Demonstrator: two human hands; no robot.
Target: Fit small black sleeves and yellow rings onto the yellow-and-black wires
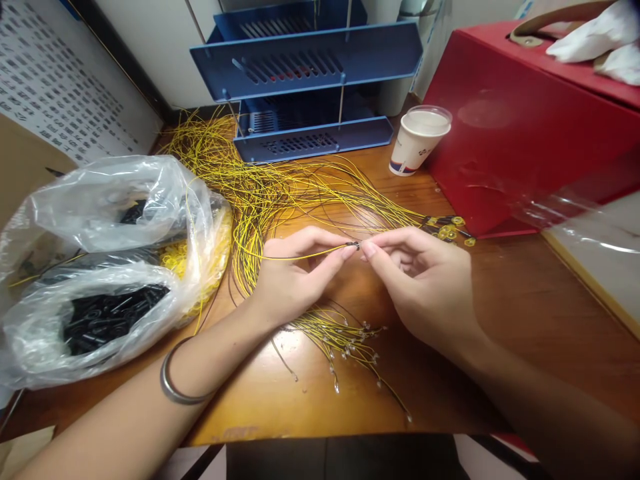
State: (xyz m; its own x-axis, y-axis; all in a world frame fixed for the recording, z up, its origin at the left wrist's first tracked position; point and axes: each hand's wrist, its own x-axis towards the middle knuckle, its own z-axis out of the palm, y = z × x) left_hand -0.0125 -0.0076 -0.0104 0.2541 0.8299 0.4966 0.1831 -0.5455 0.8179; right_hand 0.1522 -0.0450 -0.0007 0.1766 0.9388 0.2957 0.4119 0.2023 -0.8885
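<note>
My left hand (300,267) pinches a thin yellow wire (300,257) between thumb and fingertips, close to a small dark piece (353,244) at the wire's end. Fingertip to fingertip with it, my right hand (425,280) is closed in a pinch at that same end; what lies between its fingers is too small to make out. Below both hands, a fan of yellow and dark wires (330,333) with small shiny tips lies on the wooden table (500,387). Behind my right hand, other wires end in black sleeves and yellowish clear round pieces (447,232).
A large tangle of yellow and dark wires (215,153) spreads toward the back. Clear plastic bags (125,227) at left hold small black tubes (115,317) and yellow pieces (193,263). Blue tray rack (310,63), paper cup (417,140) and red box (530,127) stand behind.
</note>
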